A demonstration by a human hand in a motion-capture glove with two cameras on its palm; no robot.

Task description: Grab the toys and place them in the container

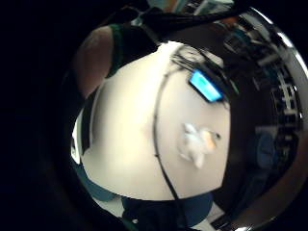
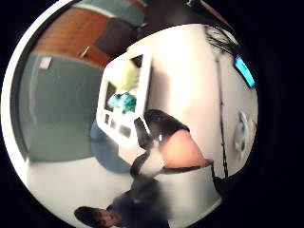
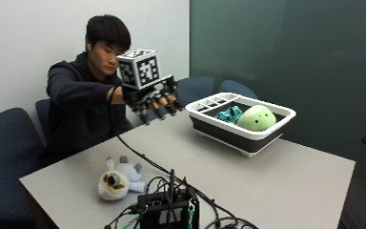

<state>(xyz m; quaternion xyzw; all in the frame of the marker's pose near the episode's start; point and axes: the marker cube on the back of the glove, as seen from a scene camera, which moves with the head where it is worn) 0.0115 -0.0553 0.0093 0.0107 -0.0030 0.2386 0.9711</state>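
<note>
My gloved right hand [image 3: 154, 102] hovers above the table between me and the container, fingers relaxed and spread downward, holding nothing. The container [image 3: 259, 135] is a black basin with a white rim, standing at the table's far side; a green round toy [image 3: 257, 118] and a teal toy [image 3: 229, 114] lie inside it. In the thumb side palm view the container [image 2: 105, 118] shows with the teal toy [image 2: 122, 101] and the pale green toy [image 2: 127, 76]. A white and tan plush animal [image 3: 118, 179] lies on the table near its front left; the little finger side palm view shows the plush [image 1: 197, 143] too.
A black electronics box [image 3: 169, 209] with cables stands at the table's front edge; a black cable [image 3: 146, 159] runs from it toward the hand. Blue chairs [image 3: 5, 152] surround the grey table [image 3: 284, 186]. A lit screen [image 1: 206, 86] shows on the box.
</note>
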